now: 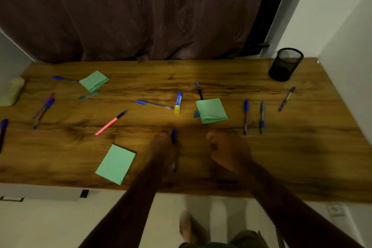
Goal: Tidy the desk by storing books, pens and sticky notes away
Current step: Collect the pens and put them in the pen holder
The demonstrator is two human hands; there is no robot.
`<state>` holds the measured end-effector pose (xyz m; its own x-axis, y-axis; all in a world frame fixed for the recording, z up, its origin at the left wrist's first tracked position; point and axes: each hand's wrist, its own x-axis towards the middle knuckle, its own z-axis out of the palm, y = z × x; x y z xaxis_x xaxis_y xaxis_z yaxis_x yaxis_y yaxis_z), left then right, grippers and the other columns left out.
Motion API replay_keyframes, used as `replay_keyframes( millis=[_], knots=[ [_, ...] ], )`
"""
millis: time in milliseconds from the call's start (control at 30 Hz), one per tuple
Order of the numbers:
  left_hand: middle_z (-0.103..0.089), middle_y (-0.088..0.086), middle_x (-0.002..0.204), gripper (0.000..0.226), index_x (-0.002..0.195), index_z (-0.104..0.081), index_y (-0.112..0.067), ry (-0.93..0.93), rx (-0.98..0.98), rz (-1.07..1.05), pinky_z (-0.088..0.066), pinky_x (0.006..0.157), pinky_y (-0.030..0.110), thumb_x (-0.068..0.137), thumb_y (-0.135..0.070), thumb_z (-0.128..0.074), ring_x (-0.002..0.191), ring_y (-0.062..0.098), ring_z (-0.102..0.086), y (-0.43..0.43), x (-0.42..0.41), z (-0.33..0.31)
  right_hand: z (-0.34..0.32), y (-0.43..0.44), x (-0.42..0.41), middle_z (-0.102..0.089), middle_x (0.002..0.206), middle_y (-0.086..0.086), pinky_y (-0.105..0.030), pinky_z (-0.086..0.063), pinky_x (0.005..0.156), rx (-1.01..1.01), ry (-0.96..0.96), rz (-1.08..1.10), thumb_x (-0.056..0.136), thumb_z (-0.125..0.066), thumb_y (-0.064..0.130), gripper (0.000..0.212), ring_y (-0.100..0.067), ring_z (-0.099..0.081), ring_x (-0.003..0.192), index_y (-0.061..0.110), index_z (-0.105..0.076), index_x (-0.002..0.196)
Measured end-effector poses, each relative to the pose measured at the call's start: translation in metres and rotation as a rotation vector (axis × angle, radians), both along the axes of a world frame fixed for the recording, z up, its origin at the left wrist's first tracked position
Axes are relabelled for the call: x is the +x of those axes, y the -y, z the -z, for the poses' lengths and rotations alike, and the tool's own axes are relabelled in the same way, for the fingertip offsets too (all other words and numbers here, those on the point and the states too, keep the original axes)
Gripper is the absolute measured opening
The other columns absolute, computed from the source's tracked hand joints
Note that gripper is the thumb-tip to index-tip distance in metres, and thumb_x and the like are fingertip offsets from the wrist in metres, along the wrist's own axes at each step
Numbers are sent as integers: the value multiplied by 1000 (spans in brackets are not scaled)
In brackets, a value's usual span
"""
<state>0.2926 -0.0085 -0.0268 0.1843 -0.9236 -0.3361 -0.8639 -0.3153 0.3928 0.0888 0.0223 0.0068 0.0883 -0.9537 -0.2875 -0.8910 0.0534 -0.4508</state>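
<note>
Blue pen [174, 136], gripped in the left hand [162, 147] over the near middle of the wooden surface [302, 157]. Its cap projects past the fingers on the far side and its tip shows below the hand, toward the near edge. The right hand [227, 151] is just beside the left with fingers seemingly curled; blur hides whether it has hold of anything. Three green sticky-note pads lie on the surface: the near pad [115, 164] just left of the left forearm, the middle pad [211, 109] beyond the right hand, and the far pad [94, 80] toward the back left. A glue stick [178, 102], yellow at one end and blue-capped at the other, lies left of the middle pad, with a slim blue pen [154, 104] pointing at its yellow end. A dark pen [199, 90] meets the far edge of the middle pad. A pink marker [110, 123] with a black cap lies between the far and near pads. Right of the middle pad, two pens [245, 117] [261, 117] lie side by side and apart, and a purple pen [286, 98] lies beyond them. A black mesh pen holder [285, 64] stands upright at the far right corner. Further pens [43, 112] are scattered at the left end. A dark curtain [130, 12] hangs behind.
</note>
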Motion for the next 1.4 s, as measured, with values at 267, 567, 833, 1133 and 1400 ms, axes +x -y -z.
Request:
replay_keyframes(
  millis=[267, 567, 833, 1133, 1400],
  knots=[
    [-63, 2, 86, 21, 112, -49, -19, -435, -39, 36, -44, 47, 23, 95, -23, -60, 65, 13, -63, 23, -45, -20, -5, 36, -52, -67, 124, -2, -32, -53, 84, -50, 47, 327, 96, -66, 20, 30, -22, -67, 110, 23, -65, 125],
    [-57, 6, 80, 15, 115, -50, -21, -741, 82, 33, -44, 43, 24, 101, -26, -51, 51, 9, -50, 48, -113, -22, 3, 71, -88, -58, 133, -12, -45, -56, 91, 52, -4, 346, 94, -66, 21, 51, -35, -63, 118, 13, -51, 142],
    [-63, 9, 87, 19, 117, -49, -19, -799, 143, -117, -48, 47, 26, 98, -16, -50, 61, 14, -59, 64, -161, -27, -2, 91, -101, -64, 132, -11, -34, -55, 84, 144, 164, 333, 90, -76, 20, 69, -28, -65, 116, 13, -44, 151],
    [-68, 10, 75, 32, 108, -60, -1, -1153, 205, -307, -53, 51, 31, 100, -32, -53, 60, 21, -68, 79, -206, -25, 5, 88, -123, -75, 94, 2, -20, -60, 58, 170, 749, 416, 96, -69, 4, 20, -9, -74, 78, 22, -70, 105],
    [-60, 5, 82, 26, 128, -50, -14, -1072, 264, -310, -45, 47, 30, 104, -17, -43, 54, 16, -54, 92, -196, -8, 15, 91, -153, -73, 104, 3, -33, -57, 83, 14, 389, 576, 97, -68, 17, 13, -18, -70, 100, 26, -73, 105]
  ],
)
